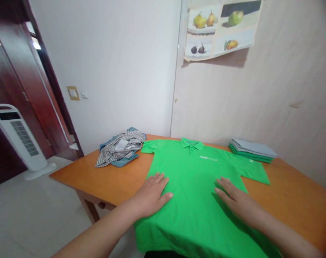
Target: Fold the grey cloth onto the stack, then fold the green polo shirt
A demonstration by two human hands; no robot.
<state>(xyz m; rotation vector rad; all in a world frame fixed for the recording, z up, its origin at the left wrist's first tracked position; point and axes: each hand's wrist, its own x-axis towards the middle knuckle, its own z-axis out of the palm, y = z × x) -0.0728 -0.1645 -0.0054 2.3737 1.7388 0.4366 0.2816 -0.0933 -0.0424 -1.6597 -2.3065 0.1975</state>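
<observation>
A bright green polo shirt lies spread front side up, its collar toward the wall and its hem hanging over the near table edge. White lettering shows on its chest. My left hand rests flat on the shirt's left side, fingers stretched out and thumb apart. Over the shirt's right side is my right hand, fingers extended and a shadow beneath it; whether it touches the cloth I cannot tell. Neither hand grips anything.
The wooden table stands against the wall. A rumpled heap of striped and blue clothes lies at its back left. Folded grey and green garments are stacked at the back right. A white tower fan stands on the floor, far left.
</observation>
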